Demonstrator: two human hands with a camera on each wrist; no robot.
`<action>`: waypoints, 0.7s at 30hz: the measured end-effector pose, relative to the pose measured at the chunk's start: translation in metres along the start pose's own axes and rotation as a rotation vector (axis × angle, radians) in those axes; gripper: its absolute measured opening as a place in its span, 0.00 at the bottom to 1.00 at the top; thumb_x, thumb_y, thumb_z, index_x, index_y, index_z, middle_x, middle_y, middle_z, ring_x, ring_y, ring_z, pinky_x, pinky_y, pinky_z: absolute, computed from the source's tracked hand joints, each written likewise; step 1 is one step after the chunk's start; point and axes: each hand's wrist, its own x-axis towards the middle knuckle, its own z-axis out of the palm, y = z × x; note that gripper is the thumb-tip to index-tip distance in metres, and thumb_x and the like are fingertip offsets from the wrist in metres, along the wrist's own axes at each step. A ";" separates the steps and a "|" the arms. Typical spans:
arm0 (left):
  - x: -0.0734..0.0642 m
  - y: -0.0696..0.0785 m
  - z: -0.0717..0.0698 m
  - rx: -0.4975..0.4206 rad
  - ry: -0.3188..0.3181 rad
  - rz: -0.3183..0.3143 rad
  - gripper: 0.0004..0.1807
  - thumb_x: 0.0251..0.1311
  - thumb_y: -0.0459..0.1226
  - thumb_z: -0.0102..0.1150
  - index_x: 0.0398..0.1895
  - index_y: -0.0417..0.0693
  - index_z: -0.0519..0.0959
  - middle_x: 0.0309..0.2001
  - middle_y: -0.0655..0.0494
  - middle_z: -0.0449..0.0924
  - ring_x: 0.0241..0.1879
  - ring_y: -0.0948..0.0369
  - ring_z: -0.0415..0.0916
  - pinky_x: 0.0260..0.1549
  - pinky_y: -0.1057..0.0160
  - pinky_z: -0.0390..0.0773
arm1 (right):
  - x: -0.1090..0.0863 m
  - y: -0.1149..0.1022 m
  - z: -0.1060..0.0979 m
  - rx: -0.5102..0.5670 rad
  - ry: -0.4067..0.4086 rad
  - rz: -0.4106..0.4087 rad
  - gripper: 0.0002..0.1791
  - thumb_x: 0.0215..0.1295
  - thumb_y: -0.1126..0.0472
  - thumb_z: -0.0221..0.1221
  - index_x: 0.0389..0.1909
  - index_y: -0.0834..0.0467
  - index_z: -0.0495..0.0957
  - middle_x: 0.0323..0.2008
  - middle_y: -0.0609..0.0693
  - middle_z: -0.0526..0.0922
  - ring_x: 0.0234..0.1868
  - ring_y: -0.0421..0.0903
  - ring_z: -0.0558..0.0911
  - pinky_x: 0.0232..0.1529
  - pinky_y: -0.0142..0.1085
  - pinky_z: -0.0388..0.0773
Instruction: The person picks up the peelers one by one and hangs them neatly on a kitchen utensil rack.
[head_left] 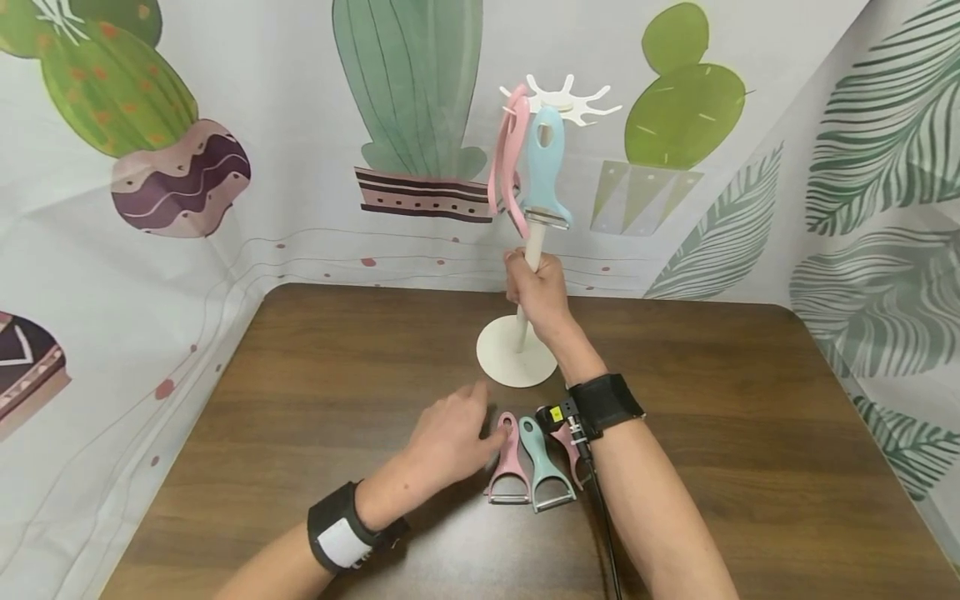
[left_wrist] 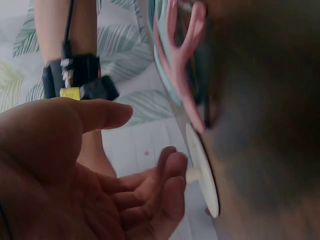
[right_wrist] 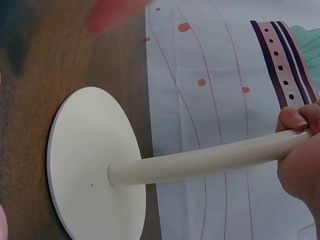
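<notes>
A cream hanging stand with a round base and a pronged top stands on the table. My right hand grips its pole partway up. From the prongs hang a light blue peeler and pink peeler handles; how many pink ones cannot be told. My left hand hovers beside a pink peeler on the table, its thumb and loosely bent fingers apart. The left wrist view shows nothing between them. Right of that peeler lie a mint green peeler and another pink peeler, partly hidden by the right wrist.
The brown wooden table ends at a white cloth backdrop printed with cacti and leaves. Each wrist wears a black strap, and a cable runs from the right wrist camera along the forearm.
</notes>
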 end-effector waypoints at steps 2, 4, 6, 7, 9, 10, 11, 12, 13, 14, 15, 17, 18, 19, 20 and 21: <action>-0.002 0.003 0.005 0.034 -0.034 -0.011 0.30 0.64 0.51 0.70 0.57 0.37 0.77 0.49 0.45 0.83 0.45 0.44 0.85 0.40 0.43 0.84 | 0.000 0.000 0.000 0.006 -0.003 0.003 0.28 0.80 0.62 0.50 0.12 0.53 0.64 0.08 0.41 0.61 0.13 0.41 0.59 0.19 0.33 0.57; -0.004 0.006 0.009 0.048 -0.057 -0.010 0.30 0.64 0.52 0.70 0.56 0.36 0.77 0.48 0.44 0.82 0.44 0.45 0.85 0.39 0.43 0.84 | 0.000 0.000 0.000 0.011 -0.003 0.005 0.28 0.80 0.62 0.50 0.12 0.53 0.64 0.08 0.41 0.61 0.13 0.41 0.59 0.19 0.33 0.57; -0.005 0.009 0.011 0.052 -0.068 0.000 0.29 0.63 0.51 0.70 0.54 0.37 0.77 0.47 0.45 0.82 0.41 0.48 0.84 0.37 0.46 0.84 | 0.000 -0.001 0.000 0.010 0.000 0.002 0.28 0.80 0.63 0.50 0.12 0.53 0.63 0.08 0.41 0.61 0.13 0.41 0.59 0.19 0.32 0.56; -0.005 0.010 0.012 0.053 -0.070 0.008 0.28 0.63 0.51 0.70 0.53 0.37 0.78 0.46 0.46 0.81 0.39 0.50 0.83 0.35 0.47 0.83 | -0.001 -0.001 0.000 0.006 0.001 0.000 0.29 0.80 0.63 0.50 0.12 0.53 0.63 0.08 0.41 0.61 0.13 0.41 0.59 0.19 0.32 0.56; -0.005 0.012 0.013 0.048 -0.066 0.019 0.25 0.63 0.49 0.72 0.50 0.39 0.78 0.45 0.47 0.81 0.36 0.53 0.81 0.32 0.50 0.81 | -0.001 -0.002 0.000 0.005 0.000 -0.002 0.29 0.80 0.63 0.50 0.12 0.53 0.63 0.08 0.41 0.61 0.13 0.41 0.59 0.19 0.32 0.56; -0.006 0.014 0.014 0.049 -0.062 0.025 0.25 0.62 0.49 0.72 0.49 0.39 0.77 0.44 0.48 0.80 0.35 0.55 0.79 0.30 0.52 0.80 | 0.000 -0.002 0.000 0.004 -0.003 -0.003 0.29 0.80 0.63 0.50 0.12 0.53 0.63 0.08 0.41 0.61 0.13 0.41 0.59 0.19 0.32 0.56; -0.006 0.015 0.015 0.052 -0.060 0.027 0.24 0.62 0.49 0.72 0.48 0.40 0.77 0.43 0.48 0.79 0.33 0.55 0.78 0.29 0.53 0.80 | 0.000 -0.001 -0.001 0.003 -0.006 -0.003 0.29 0.80 0.63 0.50 0.12 0.53 0.63 0.08 0.41 0.61 0.13 0.41 0.59 0.19 0.32 0.56; -0.006 0.015 0.016 0.053 -0.058 0.028 0.24 0.62 0.49 0.73 0.48 0.40 0.77 0.42 0.49 0.79 0.32 0.56 0.77 0.28 0.54 0.79 | 0.000 -0.001 -0.001 0.003 -0.010 -0.001 0.29 0.81 0.63 0.50 0.12 0.53 0.63 0.08 0.41 0.61 0.13 0.41 0.59 0.19 0.32 0.56; -0.007 0.016 0.017 0.056 -0.056 0.030 0.24 0.62 0.49 0.73 0.48 0.39 0.77 0.42 0.49 0.79 0.32 0.56 0.77 0.27 0.55 0.78 | 0.000 -0.001 -0.001 0.005 -0.013 0.000 0.29 0.81 0.62 0.50 0.12 0.53 0.64 0.08 0.41 0.61 0.13 0.41 0.59 0.19 0.32 0.56; -0.007 0.017 0.019 0.061 -0.054 0.032 0.25 0.62 0.48 0.73 0.49 0.39 0.77 0.42 0.49 0.78 0.31 0.56 0.77 0.26 0.56 0.78 | -0.001 -0.001 -0.001 0.009 -0.016 0.002 0.29 0.81 0.62 0.50 0.12 0.53 0.63 0.09 0.41 0.61 0.13 0.41 0.59 0.19 0.32 0.56; -0.007 0.017 0.020 0.067 -0.052 0.033 0.25 0.62 0.49 0.73 0.49 0.39 0.77 0.42 0.49 0.78 0.31 0.56 0.77 0.26 0.56 0.78 | 0.000 -0.001 -0.001 0.012 -0.017 0.003 0.28 0.80 0.62 0.50 0.12 0.53 0.64 0.09 0.41 0.61 0.13 0.41 0.59 0.19 0.32 0.56; -0.008 0.018 0.024 0.073 -0.050 0.032 0.25 0.63 0.49 0.73 0.50 0.39 0.77 0.43 0.49 0.79 0.31 0.56 0.78 0.26 0.56 0.78 | 0.000 -0.001 -0.001 0.015 -0.017 0.003 0.28 0.80 0.63 0.49 0.12 0.53 0.64 0.09 0.41 0.61 0.13 0.41 0.58 0.19 0.32 0.55; -0.008 0.018 0.025 0.073 -0.048 0.029 0.25 0.63 0.49 0.73 0.51 0.39 0.77 0.43 0.48 0.79 0.32 0.56 0.78 0.25 0.56 0.78 | 0.000 -0.001 -0.001 0.019 -0.017 0.003 0.28 0.80 0.63 0.50 0.12 0.53 0.64 0.09 0.41 0.61 0.13 0.41 0.58 0.19 0.32 0.55; -0.008 0.019 0.027 0.080 -0.044 0.026 0.25 0.63 0.49 0.72 0.51 0.40 0.77 0.44 0.48 0.79 0.32 0.55 0.79 0.25 0.56 0.78 | -0.001 -0.001 -0.001 0.019 -0.016 0.002 0.28 0.80 0.63 0.50 0.12 0.53 0.64 0.09 0.41 0.61 0.13 0.41 0.58 0.19 0.32 0.55; -0.008 0.019 0.028 0.085 -0.040 0.025 0.25 0.62 0.49 0.72 0.51 0.40 0.77 0.44 0.48 0.79 0.33 0.55 0.79 0.25 0.56 0.78 | -0.001 -0.001 -0.001 0.018 -0.015 0.001 0.28 0.80 0.63 0.50 0.12 0.53 0.64 0.09 0.41 0.61 0.13 0.41 0.58 0.19 0.32 0.55; -0.008 0.019 0.029 0.091 -0.037 0.023 0.25 0.62 0.49 0.72 0.51 0.40 0.77 0.44 0.48 0.79 0.33 0.54 0.80 0.25 0.55 0.79 | -0.001 -0.001 -0.001 0.016 -0.013 -0.001 0.28 0.80 0.63 0.50 0.12 0.52 0.64 0.09 0.41 0.61 0.13 0.41 0.58 0.19 0.32 0.55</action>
